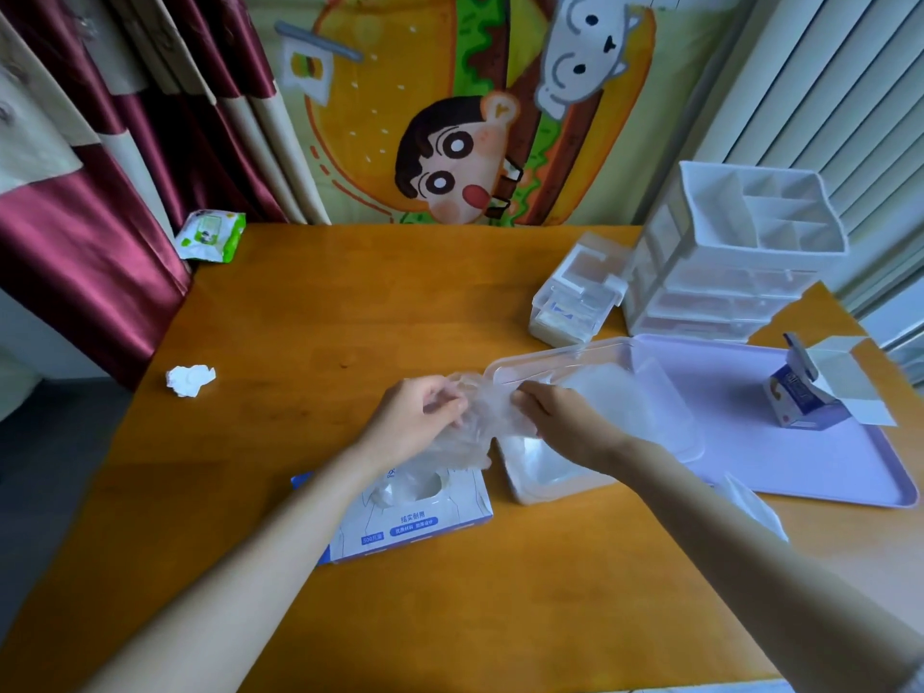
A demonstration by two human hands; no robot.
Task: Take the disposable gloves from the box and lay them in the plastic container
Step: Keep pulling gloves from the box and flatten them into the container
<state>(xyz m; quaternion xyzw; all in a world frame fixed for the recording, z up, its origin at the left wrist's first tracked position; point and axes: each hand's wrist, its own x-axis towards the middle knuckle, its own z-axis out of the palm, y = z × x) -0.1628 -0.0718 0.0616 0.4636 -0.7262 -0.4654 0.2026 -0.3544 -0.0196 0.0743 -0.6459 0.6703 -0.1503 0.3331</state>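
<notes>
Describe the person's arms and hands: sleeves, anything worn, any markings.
The left hand and right hand are bare, with no gloves, rings, watch or bracelet showing. Both forearms are uncovered as far as the frame shows, with no visible markings. A grey sliver at the lower right corner may be a pushed-up sleeve, but it is too small to tell.

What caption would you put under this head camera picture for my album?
Left hand and right hand hold clear gloves above their box, beside the plastic container.

The glove box (415, 530) reads "结实耐用" and, seemingly, "500只装"; the small carton's (800, 400) print is too blurred.
</notes>
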